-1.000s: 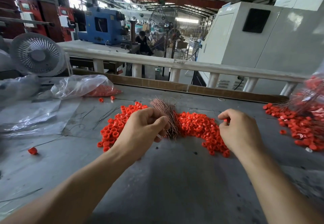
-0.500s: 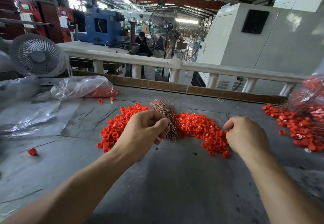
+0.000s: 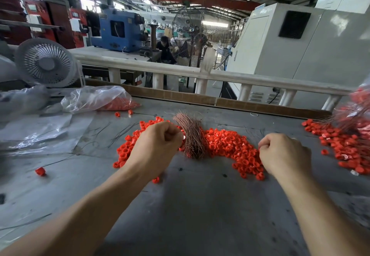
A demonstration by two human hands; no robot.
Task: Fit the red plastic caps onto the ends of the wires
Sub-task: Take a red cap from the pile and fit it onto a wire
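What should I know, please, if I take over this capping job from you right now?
Left hand: curled at the bundle of thin copper-coloured wires; whether it pinches one, I cannot tell.
Right hand: curled at the edge of the loose red plastic caps; its grip is hidden.
Bundle lies amid the caps on the grey table.
Done: a capped pile sits far right.
Left: most of the bundle looks uncapped.

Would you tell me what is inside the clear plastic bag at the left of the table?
The bag lies on its side with red caps showing through its right end. The rest is crumpled, glaring film, so anything deeper inside cannot be seen.
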